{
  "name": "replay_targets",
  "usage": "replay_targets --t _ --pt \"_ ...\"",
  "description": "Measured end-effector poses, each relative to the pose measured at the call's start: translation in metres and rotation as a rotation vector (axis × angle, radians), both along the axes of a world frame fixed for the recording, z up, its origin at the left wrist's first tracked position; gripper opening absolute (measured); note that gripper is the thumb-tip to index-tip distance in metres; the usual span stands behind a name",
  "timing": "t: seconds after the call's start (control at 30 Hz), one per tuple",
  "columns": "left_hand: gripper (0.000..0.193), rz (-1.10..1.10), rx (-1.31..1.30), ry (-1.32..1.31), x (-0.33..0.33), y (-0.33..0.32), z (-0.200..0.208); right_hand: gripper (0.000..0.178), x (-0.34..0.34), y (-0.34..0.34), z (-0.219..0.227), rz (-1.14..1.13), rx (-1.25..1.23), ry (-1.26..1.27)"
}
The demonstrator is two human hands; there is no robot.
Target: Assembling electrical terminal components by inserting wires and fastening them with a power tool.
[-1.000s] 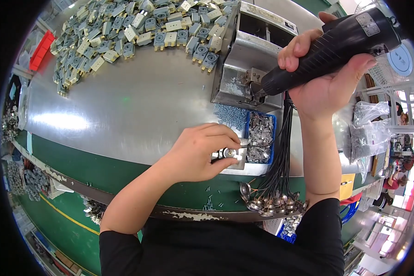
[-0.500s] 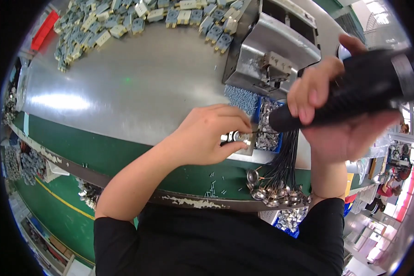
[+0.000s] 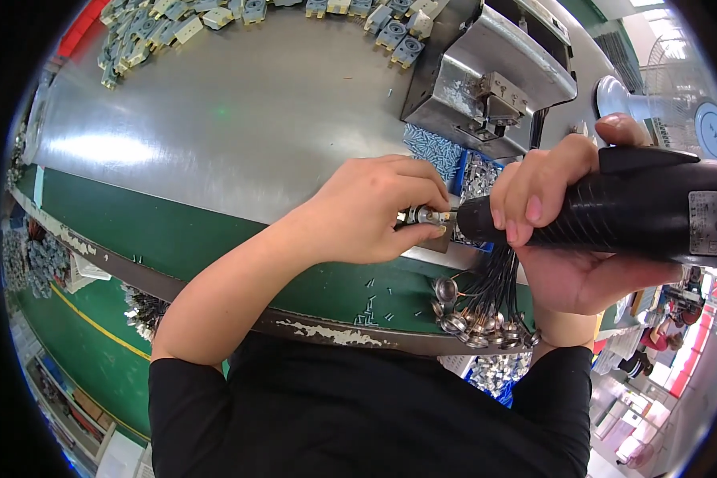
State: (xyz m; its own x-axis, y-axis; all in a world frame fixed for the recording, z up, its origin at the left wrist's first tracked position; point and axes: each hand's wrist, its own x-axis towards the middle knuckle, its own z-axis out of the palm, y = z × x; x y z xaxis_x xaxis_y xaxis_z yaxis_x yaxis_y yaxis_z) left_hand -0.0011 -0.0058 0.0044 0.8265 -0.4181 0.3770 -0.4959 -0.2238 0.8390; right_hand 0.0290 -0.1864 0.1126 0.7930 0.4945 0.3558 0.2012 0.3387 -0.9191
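My right hand (image 3: pixel 566 231) is wrapped round a thick black power screwdriver (image 3: pixel 653 209), held level with its nose pointing left. That nose meets, or nearly meets, a small shiny metal part (image 3: pixel 427 216) pinched between the thumb and fingers of my left hand (image 3: pixel 370 209). Most of the part is hidden by my fingers, and its exact kind does not show. Just beyond my left fingertips lie a heap of small bluish screws (image 3: pixel 430 149) and a blue bin (image 3: pixel 461 179) of small metal pieces, partly covered by the screwdriver.
A bent steel fixture (image 3: pixel 486 60) stands behind the screws. Several grey and cream switch-like blocks (image 3: pixel 394 33) cover the far edge of the steel tabletop (image 3: pixel 215 151). Black leads with round metal ends (image 3: pixel 470 323) lie at the near edge, with loose screws (image 3: pixel 366 312) to their left.
The screwdriver has swung level and moved down and left, bringing its nose to the metal part. My left hand keeps its pinch. The whole view has shifted slightly.
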Motion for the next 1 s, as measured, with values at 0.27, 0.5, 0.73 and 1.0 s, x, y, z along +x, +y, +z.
replay_targets --t 0.27,0.5,0.73,1.0 --pt "0.023 0.007 0.01 -0.01 0.0 -0.001 -0.001 0.106 0.006 -0.004 -0.003 0.065 0.043 -0.058" --pt "0.023 0.003 0.014 -0.007 0.001 0.0 -0.002 0.107 0.004 -0.004 -0.006 0.068 0.027 -0.049" --pt "0.023 0.009 0.014 -0.011 0.001 -0.001 -0.002 0.11 0.007 -0.006 -0.004 0.042 0.002 -0.094" --pt "0.023 0.0 0.014 0.018 0.0 0.0 0.0 0.109 0.006 -0.011 -0.005 0.026 -0.062 -0.081"
